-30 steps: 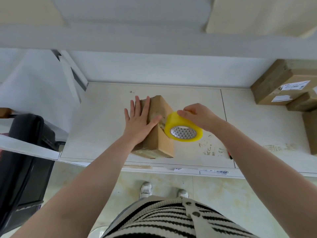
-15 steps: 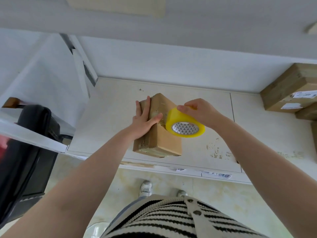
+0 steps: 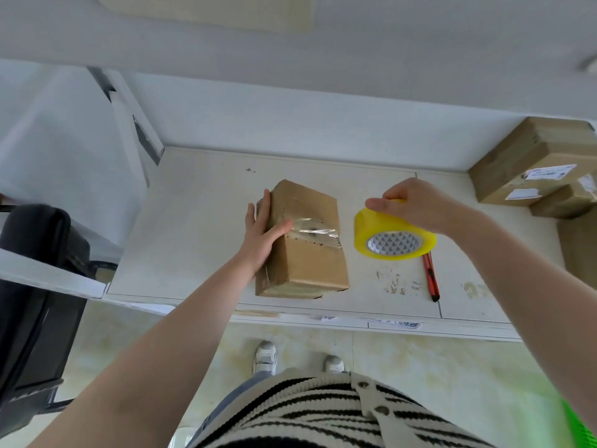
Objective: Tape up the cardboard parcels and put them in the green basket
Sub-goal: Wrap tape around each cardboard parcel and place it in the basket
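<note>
Lying flat, brown parcel (image 3: 307, 250), shiny clear tape strip (image 3: 315, 228) across top.

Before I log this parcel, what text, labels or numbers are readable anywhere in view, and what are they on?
None can be read.
White label on the top stacked box: printed lines, too small and blurred.
Second white label lower on that box: blurred.
Tape roll core: a triangle pattern, no words.
Parcel under the left hand: no label showing.

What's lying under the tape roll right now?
Below the yellow tape roll in the right hand, a red utility knife lies on the table. Its upper end is hidden by the roll.
</note>
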Motion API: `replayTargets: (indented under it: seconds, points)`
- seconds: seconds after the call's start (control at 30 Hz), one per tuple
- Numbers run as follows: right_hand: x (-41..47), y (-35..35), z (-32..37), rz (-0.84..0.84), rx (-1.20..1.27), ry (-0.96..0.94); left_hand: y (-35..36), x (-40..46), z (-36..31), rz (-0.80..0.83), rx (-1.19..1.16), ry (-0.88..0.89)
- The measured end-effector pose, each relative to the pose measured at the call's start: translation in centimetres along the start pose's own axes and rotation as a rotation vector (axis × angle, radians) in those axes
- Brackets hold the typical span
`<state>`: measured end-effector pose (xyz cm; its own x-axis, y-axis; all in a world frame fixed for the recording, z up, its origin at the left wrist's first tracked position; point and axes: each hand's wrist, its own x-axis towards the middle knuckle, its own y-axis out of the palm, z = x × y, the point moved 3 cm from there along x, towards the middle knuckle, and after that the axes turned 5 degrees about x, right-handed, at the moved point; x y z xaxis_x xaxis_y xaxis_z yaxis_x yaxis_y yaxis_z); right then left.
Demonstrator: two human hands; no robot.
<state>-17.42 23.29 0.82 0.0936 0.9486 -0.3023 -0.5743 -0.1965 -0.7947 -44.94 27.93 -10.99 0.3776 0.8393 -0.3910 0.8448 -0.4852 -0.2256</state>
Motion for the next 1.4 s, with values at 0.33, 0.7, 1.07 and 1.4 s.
replayTargets:
  seconds: [0.33,0.7,1.07,1.4]
  points:
    - [-0.1,2.3,0.3,-0.027,-0.117,-0.012,-0.7,-1.0,5.6,-0.2,0.12,-0.181]
    - [-0.7,2.2,0.3,-0.029,-0.201,0.019,5.8,0.3,1.4,-0.107,0.11,-0.118]
    - [-1.0,3.1,-3.8,-0.008,-0.366,0.177,5.5,-0.3,1.2,-0.191,0.106,-0.081]
    - [-0.1,6.6,-7.6,0.043,-0.191,0.294,5.6,-0.3,1.6,-0.223,0.121,-0.105]
